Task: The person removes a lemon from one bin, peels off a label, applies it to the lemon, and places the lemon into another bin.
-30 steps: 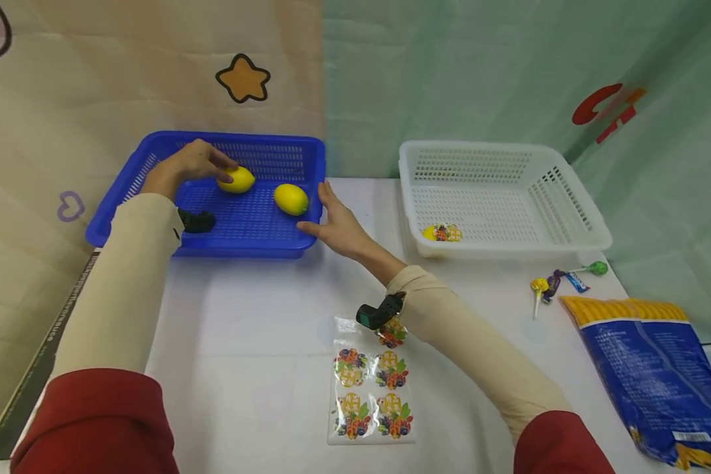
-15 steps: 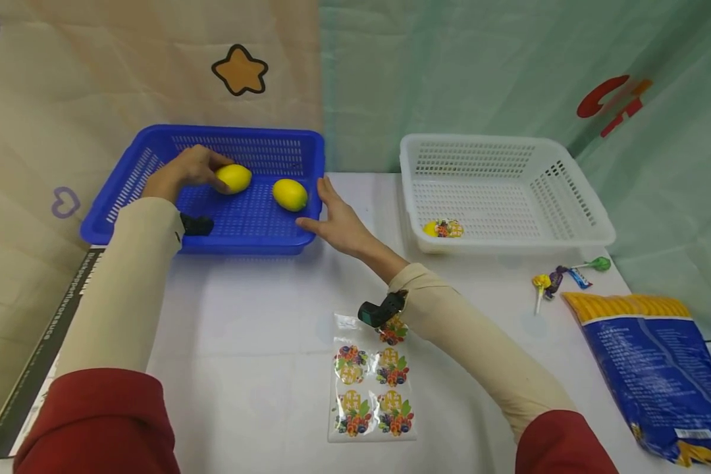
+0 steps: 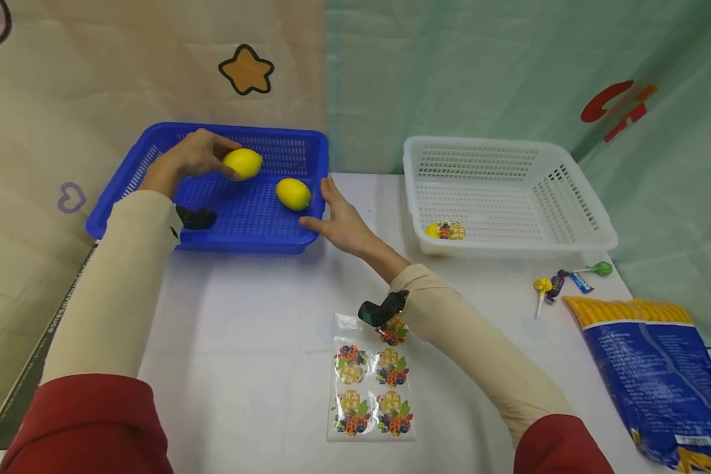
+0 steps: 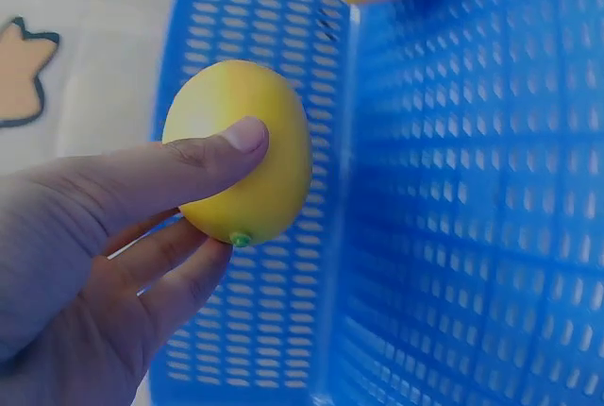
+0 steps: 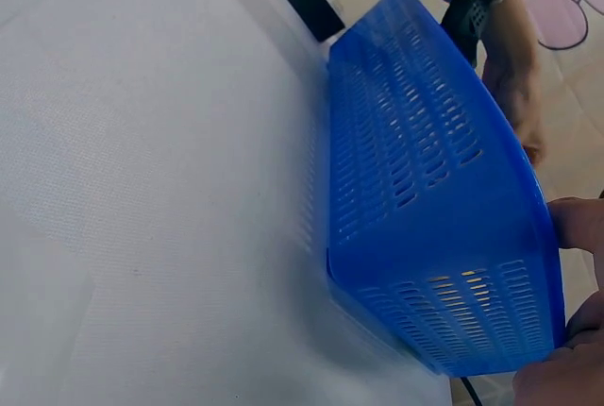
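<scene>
My left hand (image 3: 198, 158) pinches a yellow lemon (image 3: 243, 163) between thumb and fingers, raised within the blue basket (image 3: 237, 248). In the left wrist view the thumb lies across the lemon (image 4: 241, 85), whose green stem end shows at the bottom. A second lemon (image 3: 293, 194) lies on the basket floor near its right side. My right hand (image 3: 343, 224) grips the basket's right rim near the front corner, thumb over the rim and fingers along the outside. In the right wrist view the basket (image 5: 425, 208) shows from outside, with the fingers at its rim.
A white basket (image 3: 509, 247) at the right holds a yellow fruit (image 3: 444, 230) bearing a fruit-print sticker. A sticker sheet (image 3: 372, 378) lies in front of my right forearm. Lollipops and small sweets (image 3: 557, 286) and a blue-yellow bag (image 3: 652, 382) lie at the right.
My left hand has lifted its lemon up from low in the blue basket and slightly rightward. My right hand stays at the rim, and the other lemon lies in the same place.
</scene>
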Demonstrator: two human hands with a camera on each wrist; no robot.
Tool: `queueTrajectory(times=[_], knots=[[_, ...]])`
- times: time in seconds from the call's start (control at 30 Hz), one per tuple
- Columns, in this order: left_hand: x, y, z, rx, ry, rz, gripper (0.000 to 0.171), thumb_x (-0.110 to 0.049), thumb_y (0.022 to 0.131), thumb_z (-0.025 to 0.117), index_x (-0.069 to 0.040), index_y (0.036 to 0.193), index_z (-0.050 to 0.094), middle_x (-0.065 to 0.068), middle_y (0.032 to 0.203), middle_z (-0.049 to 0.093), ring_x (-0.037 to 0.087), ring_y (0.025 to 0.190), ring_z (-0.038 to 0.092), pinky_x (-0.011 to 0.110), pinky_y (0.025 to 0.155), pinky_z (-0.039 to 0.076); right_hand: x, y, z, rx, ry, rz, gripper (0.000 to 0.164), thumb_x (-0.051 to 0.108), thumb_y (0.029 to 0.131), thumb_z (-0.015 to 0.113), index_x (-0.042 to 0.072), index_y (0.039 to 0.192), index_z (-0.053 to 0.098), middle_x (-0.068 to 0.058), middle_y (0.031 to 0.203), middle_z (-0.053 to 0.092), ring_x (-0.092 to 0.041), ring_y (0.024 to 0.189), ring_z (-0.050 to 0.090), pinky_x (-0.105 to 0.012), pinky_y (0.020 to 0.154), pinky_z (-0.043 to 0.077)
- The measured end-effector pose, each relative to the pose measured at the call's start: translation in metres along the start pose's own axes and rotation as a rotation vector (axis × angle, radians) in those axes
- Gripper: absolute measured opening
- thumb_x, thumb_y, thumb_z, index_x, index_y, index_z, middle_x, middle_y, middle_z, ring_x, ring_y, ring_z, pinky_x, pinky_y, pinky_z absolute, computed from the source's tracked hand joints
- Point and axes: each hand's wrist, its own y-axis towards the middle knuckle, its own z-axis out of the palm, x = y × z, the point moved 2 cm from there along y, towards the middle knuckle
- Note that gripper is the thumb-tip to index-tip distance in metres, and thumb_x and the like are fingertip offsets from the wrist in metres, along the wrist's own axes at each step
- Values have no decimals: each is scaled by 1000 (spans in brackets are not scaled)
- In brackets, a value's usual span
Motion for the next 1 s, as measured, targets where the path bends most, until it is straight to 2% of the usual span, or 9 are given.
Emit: queueTrajectory(times=[0.23,0.47,0.6,0.77,0.9,1.0], knots=[[-27,-21,-5,-55,-68,114,70,-13,89,74,-6,150,39,21,150,42,41,135,41,53,111,34,-1,0,2,6,18,5,88,28,96,65,9,157,5,-3,164,-5,-16,150,2,-35,121,9],[-64,-41,-5,-124,-84,284,65,-9,86,77,-7,145,49,16,144,50,35,132,47,51,109,38,-3,1,0,-6,10,-8,88,28,95,66,8,157,7,-3,164,-3,-18,150,4,-36,121,10],[-87,-48,4,-116,-91,380,63,-3,84,77,-5,142,52,16,142,53,34,129,50,46,106,43,-7,2,-4,-16,-23,0,89,32,95,66,9,158,7,-2,165,-1,-19,150,7,-37,121,12],[-109,-54,17,-83,-78,459,61,1,84,75,-4,141,52,17,142,53,34,126,53,41,102,46,-13,2,-10,-12,-73,-4,93,45,92,67,12,158,9,0,165,3,-19,150,11,-38,120,16],[-120,-57,28,-66,-51,507,61,3,84,75,-2,140,52,17,141,53,33,125,54,40,100,47,-20,-1,-18,1,-47,-20,94,49,90,67,14,158,13,2,164,10,-17,149,16,-38,120,20],[-127,-58,38,-60,-31,528,62,2,83,76,-2,140,53,16,140,54,31,125,55,41,101,47,-24,-6,-24,9,-13,-49,91,47,90,68,16,158,17,4,163,16,-16,148,20,-38,119,22]])
